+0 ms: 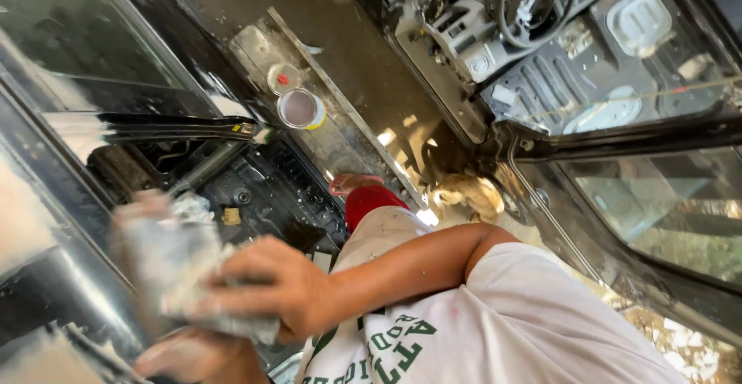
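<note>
Head view. The right hand [282,287] closes its grip around a blurred, pale-smeared flat pad or block [174,272], fingers wrapped over the near edge and thumb underneath. The left hand [193,357] sits just below the pad, palm up, touching its underside; whether its grip is closed on the pad or merely supporting it cannot be told, because the pad hides the fingers. The pad lies directly in front of the black car body panel [69,291], which takes up the left edge of the frame and carries broad whitish patches of filler or primer.

Taking that panel as landmark: above it and to the right runs a black door frame edge [178,127] with a white smear at its tip. Further right of the panel, on a grey metal sill plate [340,136], stand an open tin [300,109] with a yellow side and a small clear lid [284,78] with a red dot, just beside each other. Well to the right of the panel lies a stripped cabin with a steering wheel [533,1].

Judgement for the step in hand: keep the pad flat against the panel, spread pressure evenly across both hands, and work in long overlapping strokes. Tilting the pad onto one edge would likely gouge the pale coating. The motion blur suggests fast movement; a steadier pace would give better control near the frame edge.
</note>
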